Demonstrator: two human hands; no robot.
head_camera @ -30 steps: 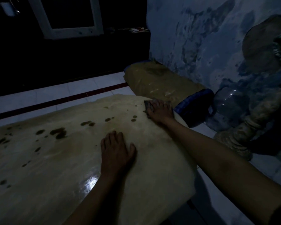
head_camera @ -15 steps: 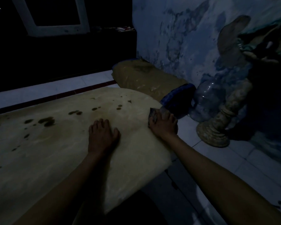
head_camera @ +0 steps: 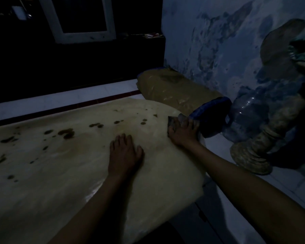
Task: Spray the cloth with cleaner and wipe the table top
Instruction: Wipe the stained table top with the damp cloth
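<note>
Seemingly to steady the body, the left hand (head_camera: 124,155) lies flat and open on the pale stained table top (head_camera: 42,173) while the right hand (head_camera: 182,132) presses a small dark cloth (head_camera: 172,121) against its far right edge.

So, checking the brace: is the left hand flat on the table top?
Touching. The head view shows the left hand spread palm-down on the beige table top, no gap visible.
</note>
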